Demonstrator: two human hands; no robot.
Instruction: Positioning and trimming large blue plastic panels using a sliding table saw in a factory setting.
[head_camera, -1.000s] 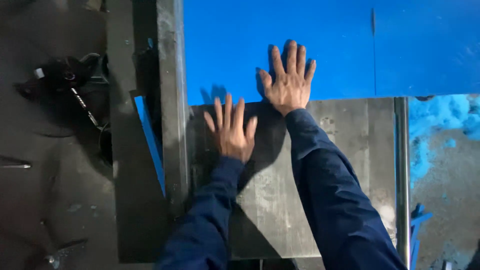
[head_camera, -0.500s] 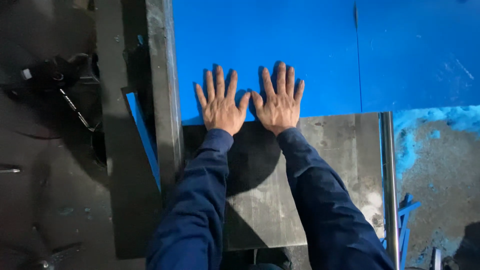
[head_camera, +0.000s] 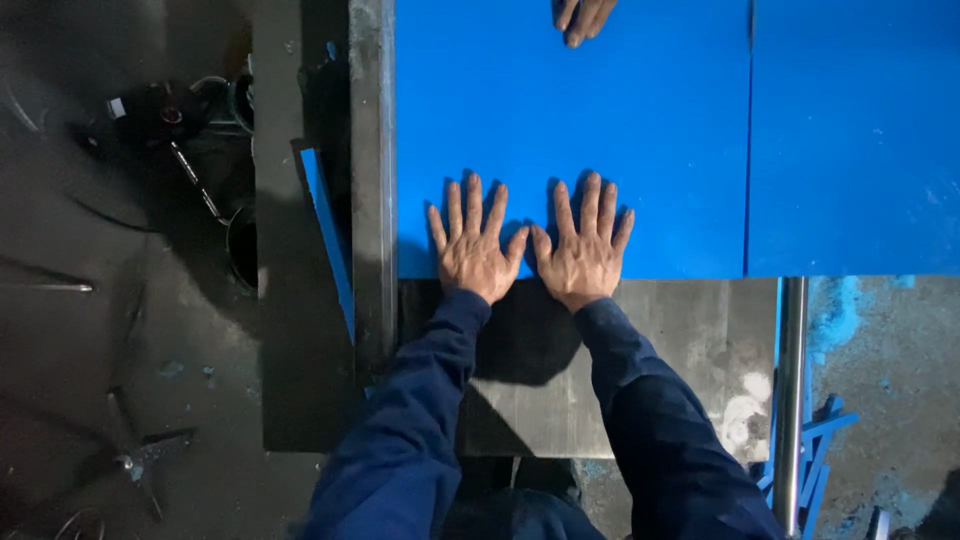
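Observation:
My left hand (head_camera: 476, 250) and my right hand (head_camera: 584, 252) lie flat side by side, fingers spread, on the near edge of a large blue sheet (head_camera: 570, 120). The sheet rests on a grey metal table (head_camera: 660, 350). My thumbs nearly touch. Neither hand grips anything. My dark blue sleeves cover both arms. Another person's fingers (head_camera: 582, 15) press on the same sheet at the top edge.
A second blue sheet (head_camera: 855, 140) lies to the right, split off by a thin seam. A steel guide rail (head_camera: 371, 170) runs along the sheet's left side, with a blue strip (head_camera: 328, 240) beside it. Blue offcuts (head_camera: 815, 450) and a metal rod (head_camera: 790, 390) sit lower right. Tools lie on the dark floor at left.
Both hands have come together and moved forward onto the blue sheet's near edge. Another person's fingers have come into view at the top.

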